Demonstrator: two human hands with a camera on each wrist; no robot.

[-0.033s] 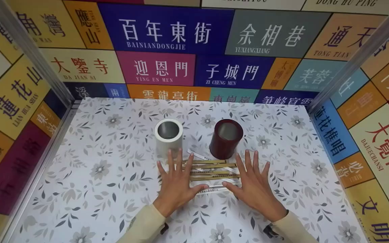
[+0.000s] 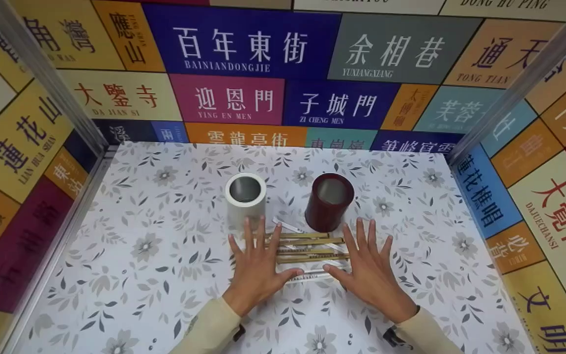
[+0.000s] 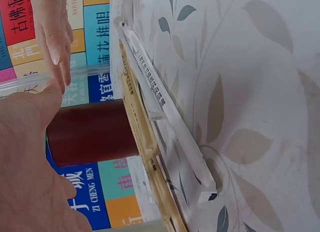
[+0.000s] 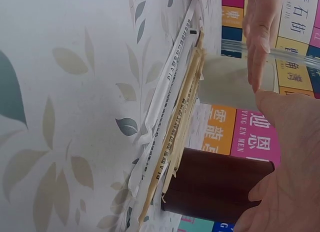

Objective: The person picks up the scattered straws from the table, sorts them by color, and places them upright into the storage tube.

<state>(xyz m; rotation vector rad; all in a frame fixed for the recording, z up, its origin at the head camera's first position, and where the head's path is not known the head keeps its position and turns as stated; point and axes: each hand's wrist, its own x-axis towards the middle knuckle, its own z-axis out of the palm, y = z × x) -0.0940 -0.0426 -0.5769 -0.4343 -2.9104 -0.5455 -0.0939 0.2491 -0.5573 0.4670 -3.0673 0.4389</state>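
Several wrapped straws lie crosswise on the table, gold-brown straws (image 2: pixel 312 241) farther back and white straws (image 2: pixel 312 278) nearer, with print along the wrappers. My left hand (image 2: pixel 256 270) spreads its fingers over their left ends, palm down, holding nothing. Over their right ends, my right hand (image 2: pixel 374 273) is spread the same way, its thumb pointing at the left thumb. Both wrist views show the palms raised above the tabletop. Behind the left fingertips a white cup (image 2: pixel 246 211) stands upright. A dark red cup (image 2: pixel 327 209) stands behind the straws, near the right fingertips.
The table (image 2: pixel 165 295) has a white cover printed with leaves and flowers. Colourful panels (image 2: pixel 243 39) with Chinese lettering wall it in at the back and both sides. Clear corner strips (image 2: pixel 52 73) run up where the panels meet.
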